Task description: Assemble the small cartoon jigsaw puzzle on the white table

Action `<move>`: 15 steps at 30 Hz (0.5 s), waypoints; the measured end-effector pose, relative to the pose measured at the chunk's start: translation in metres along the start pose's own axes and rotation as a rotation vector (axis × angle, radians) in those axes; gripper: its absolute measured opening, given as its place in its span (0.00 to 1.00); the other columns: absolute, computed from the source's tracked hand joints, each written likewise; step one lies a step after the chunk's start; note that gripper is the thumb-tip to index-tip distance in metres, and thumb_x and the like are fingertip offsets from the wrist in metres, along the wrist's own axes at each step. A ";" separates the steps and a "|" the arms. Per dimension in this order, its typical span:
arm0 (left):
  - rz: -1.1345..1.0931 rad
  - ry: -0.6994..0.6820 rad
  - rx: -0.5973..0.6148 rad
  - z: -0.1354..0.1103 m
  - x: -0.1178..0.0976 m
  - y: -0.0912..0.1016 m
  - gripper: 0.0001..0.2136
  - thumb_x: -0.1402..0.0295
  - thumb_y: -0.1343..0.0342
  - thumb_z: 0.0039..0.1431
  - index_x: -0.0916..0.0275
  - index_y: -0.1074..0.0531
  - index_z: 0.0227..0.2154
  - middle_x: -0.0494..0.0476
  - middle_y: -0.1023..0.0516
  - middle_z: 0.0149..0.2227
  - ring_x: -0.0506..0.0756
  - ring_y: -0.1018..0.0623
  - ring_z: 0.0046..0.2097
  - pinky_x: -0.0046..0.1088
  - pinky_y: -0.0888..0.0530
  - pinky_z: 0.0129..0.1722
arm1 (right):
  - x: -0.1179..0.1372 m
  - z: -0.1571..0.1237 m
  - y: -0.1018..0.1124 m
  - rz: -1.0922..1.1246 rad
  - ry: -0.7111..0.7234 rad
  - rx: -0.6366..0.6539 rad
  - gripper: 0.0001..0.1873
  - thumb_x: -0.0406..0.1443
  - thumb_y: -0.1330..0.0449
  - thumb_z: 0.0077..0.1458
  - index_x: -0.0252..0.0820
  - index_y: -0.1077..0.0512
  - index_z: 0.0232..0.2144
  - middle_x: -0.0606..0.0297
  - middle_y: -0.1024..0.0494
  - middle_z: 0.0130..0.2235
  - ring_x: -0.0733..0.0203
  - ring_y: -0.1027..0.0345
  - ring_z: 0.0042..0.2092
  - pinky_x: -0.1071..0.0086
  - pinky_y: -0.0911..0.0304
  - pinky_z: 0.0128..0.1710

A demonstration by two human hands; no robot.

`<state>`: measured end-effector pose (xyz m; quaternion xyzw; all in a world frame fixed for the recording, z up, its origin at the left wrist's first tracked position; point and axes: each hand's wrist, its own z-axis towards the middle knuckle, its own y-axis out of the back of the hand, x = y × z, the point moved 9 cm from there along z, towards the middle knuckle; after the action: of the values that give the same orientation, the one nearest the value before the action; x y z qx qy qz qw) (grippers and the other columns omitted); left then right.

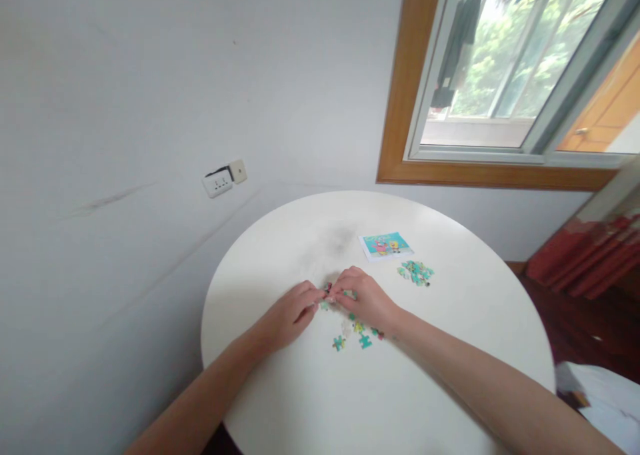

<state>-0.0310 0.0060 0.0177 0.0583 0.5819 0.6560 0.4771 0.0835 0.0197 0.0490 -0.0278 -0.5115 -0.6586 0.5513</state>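
Note:
My left hand (294, 309) and my right hand (364, 299) meet near the middle of the round white table (320, 395). Between their fingertips are small dark and pink jigsaw pieces (327, 288), partly hidden by the fingers. Both hands are closed in a pinch at these pieces, low over the tabletop. Just below my right hand lie several loose jigsaw pieces, among them a teal piece (365, 341) and a green one (339, 343). A few others are partly covered by my right hand and wrist.
Farther right sits a heap of green jigsaw pieces (417, 273). Behind it lies a picture card (386, 246) with pink and yellow cartoon figures. A wall with a socket (218, 183) borders the table's left and back; a wood-framed window (393, 128) is at upper right.

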 end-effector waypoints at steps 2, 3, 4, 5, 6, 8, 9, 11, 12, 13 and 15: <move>0.014 -0.013 -0.016 0.000 -0.003 0.002 0.10 0.71 0.55 0.64 0.62 0.31 0.43 0.58 0.30 0.41 0.55 0.29 0.43 0.31 0.31 0.45 | -0.007 0.001 0.002 0.062 -0.086 -0.011 0.06 0.30 0.39 0.55 0.42 0.22 0.30 0.65 0.23 0.31 0.62 0.32 0.38 0.67 0.40 0.44; 0.021 -0.012 -0.021 0.001 -0.003 0.002 0.09 0.70 0.54 0.64 0.62 0.31 0.42 0.58 0.30 0.40 0.55 0.29 0.42 0.31 0.31 0.44 | -0.010 0.001 0.002 0.086 -0.125 -0.010 0.06 0.30 0.39 0.55 0.43 0.22 0.29 0.66 0.23 0.31 0.62 0.32 0.38 0.67 0.40 0.43; 0.026 -0.009 -0.022 0.001 -0.004 0.003 0.08 0.69 0.53 0.64 0.62 0.30 0.41 0.58 0.30 0.40 0.55 0.29 0.42 0.30 0.31 0.43 | -0.014 0.001 0.002 0.108 -0.165 -0.013 0.07 0.30 0.40 0.55 0.43 0.22 0.29 0.66 0.23 0.31 0.63 0.33 0.37 0.68 0.40 0.43; 0.027 -0.003 -0.025 0.001 -0.004 0.003 0.08 0.68 0.52 0.64 0.62 0.30 0.40 0.57 0.30 0.39 0.55 0.29 0.41 0.29 0.31 0.42 | -0.018 0.000 0.001 0.133 -0.208 -0.017 0.07 0.31 0.40 0.55 0.42 0.22 0.29 0.66 0.23 0.31 0.63 0.33 0.37 0.68 0.40 0.41; 0.027 0.004 -0.031 0.002 -0.004 0.004 0.08 0.68 0.52 0.64 0.62 0.29 0.38 0.57 0.30 0.38 0.54 0.29 0.41 0.29 0.31 0.42 | -0.023 0.000 0.000 0.164 -0.256 -0.018 0.06 0.33 0.40 0.55 0.42 0.22 0.29 0.66 0.23 0.30 0.63 0.33 0.36 0.68 0.40 0.40; 0.015 0.018 -0.050 0.003 -0.003 0.006 0.10 0.67 0.54 0.66 0.62 0.29 0.35 0.56 0.31 0.35 0.54 0.29 0.39 0.29 0.32 0.40 | -0.033 -0.003 -0.004 0.257 -0.346 -0.009 0.08 0.38 0.40 0.55 0.42 0.23 0.30 0.67 0.23 0.30 0.64 0.34 0.33 0.69 0.39 0.37; 0.003 0.021 -0.062 0.003 -0.003 0.008 0.11 0.66 0.55 0.66 0.62 0.29 0.33 0.56 0.31 0.34 0.54 0.29 0.39 0.29 0.32 0.40 | -0.037 -0.004 -0.007 0.319 -0.379 0.003 0.09 0.40 0.40 0.55 0.41 0.24 0.30 0.67 0.23 0.30 0.64 0.34 0.32 0.69 0.39 0.36; -0.035 0.013 -0.085 0.003 -0.005 0.012 0.13 0.65 0.56 0.67 0.62 0.29 0.32 0.56 0.31 0.34 0.53 0.29 0.38 0.29 0.32 0.40 | -0.039 -0.006 -0.012 0.458 -0.410 0.041 0.13 0.44 0.40 0.54 0.40 0.25 0.30 0.67 0.23 0.29 0.64 0.34 0.32 0.69 0.39 0.36; -0.058 0.003 -0.091 0.003 -0.008 0.013 0.13 0.65 0.56 0.67 0.63 0.29 0.32 0.56 0.31 0.34 0.53 0.29 0.38 0.29 0.32 0.40 | -0.037 -0.006 -0.014 0.526 -0.408 0.061 0.14 0.45 0.41 0.54 0.40 0.26 0.30 0.66 0.24 0.29 0.65 0.34 0.32 0.69 0.39 0.36; -0.079 -0.006 -0.098 0.003 -0.010 0.015 0.13 0.65 0.56 0.67 0.63 0.29 0.32 0.56 0.30 0.34 0.53 0.29 0.38 0.29 0.33 0.40 | -0.034 -0.006 -0.015 0.585 -0.401 0.077 0.15 0.46 0.40 0.54 0.39 0.26 0.30 0.66 0.24 0.29 0.65 0.34 0.32 0.69 0.39 0.36; -0.100 -0.011 -0.108 0.006 -0.015 0.021 0.13 0.66 0.57 0.67 0.63 0.29 0.32 0.56 0.30 0.34 0.53 0.29 0.38 0.29 0.33 0.40 | -0.029 -0.004 -0.012 0.652 -0.386 0.085 0.16 0.47 0.40 0.53 0.39 0.27 0.30 0.67 0.25 0.29 0.65 0.35 0.31 0.70 0.39 0.36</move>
<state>-0.0306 0.0022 0.0440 0.0069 0.5452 0.6615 0.5149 0.0877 0.0356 0.0221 -0.2896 -0.5971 -0.4096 0.6260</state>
